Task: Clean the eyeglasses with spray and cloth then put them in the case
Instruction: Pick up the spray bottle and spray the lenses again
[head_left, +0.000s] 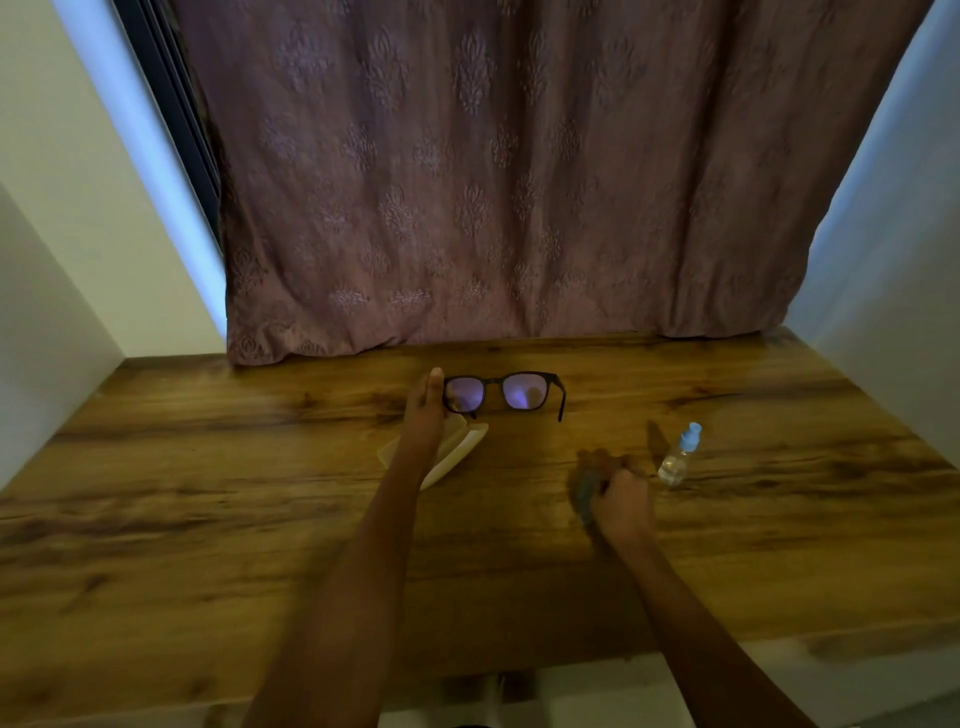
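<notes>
Black-framed eyeglasses (503, 392) stand unfolded on the wooden table (208, 493), lenses facing me. My left hand (425, 408) reaches over a cream case (457, 452) and touches the left end of the frame with straight fingers. My right hand (621, 501) grips a dark cloth (587, 493), blurred, low over the table. A small clear spray bottle (679, 454) with a blue top stands just right of that hand.
A mauve patterned curtain (519, 182) hangs down to the table's back edge. White walls (57, 322) close in on both sides. The table's front edge (727, 649) runs close below my forearms.
</notes>
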